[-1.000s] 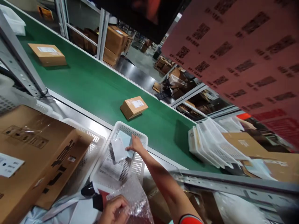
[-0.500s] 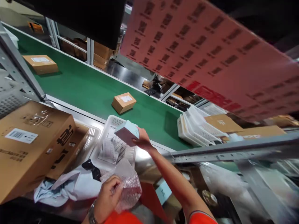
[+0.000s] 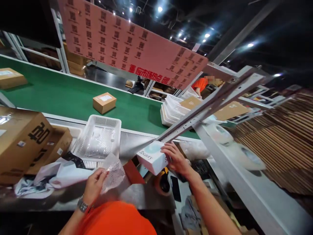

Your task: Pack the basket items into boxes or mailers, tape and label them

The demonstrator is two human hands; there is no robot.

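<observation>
My right hand (image 3: 177,159) grips a white and pale-blue printed box (image 3: 153,157), holding it above the metal bench right of centre. Its fingers lie over the box's right end. In my left hand (image 3: 95,182), thumb and fingers are closed on a sheet of bubble wrap (image 3: 112,173) that hangs to the right. Beyond the wrap stands a white perforated basket (image 3: 116,125) holding a clear plastic packet (image 3: 96,143) and a small white item. An open brown carton (image 3: 134,171) lies partly under the printed box.
A green conveyor (image 3: 66,94) carries a small parcel (image 3: 104,101) and another at far left. Large cartons (image 3: 24,143) stand on the left. A metal beam (image 3: 195,114) crosses on the right. A tape dispenser (image 3: 162,182) and a phone (image 3: 175,188) lie below the box.
The view has swung to the right. My right hand has carried the printed box from over the basket rightward and nearer. My left hand still holds the bubble wrap.
</observation>
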